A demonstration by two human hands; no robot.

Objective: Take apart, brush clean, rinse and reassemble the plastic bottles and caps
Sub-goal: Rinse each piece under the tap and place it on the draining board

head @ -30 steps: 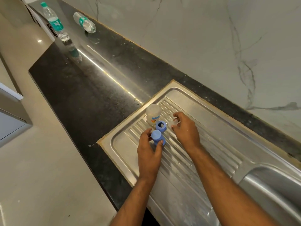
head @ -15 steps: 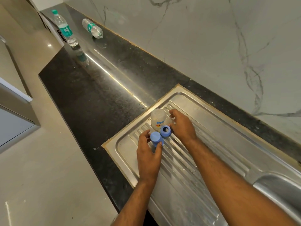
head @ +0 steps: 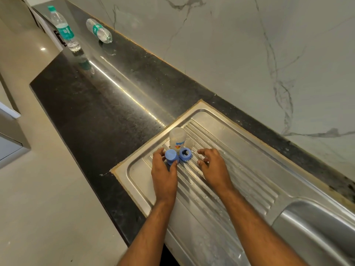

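Head view: left hand [head: 164, 173] grips blue cap [head: 171, 156]; right hand [head: 212, 167] loose beside ring [head: 185, 154], bottle [head: 177, 139] behind.

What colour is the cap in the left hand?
Light blue, plain. The cap shows clearly in the head view, gripped by the left hand.

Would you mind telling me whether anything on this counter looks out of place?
One water bottle lies on its side by the wall, apparently uncapped, while its twin stands upright. Nothing else looks odd.
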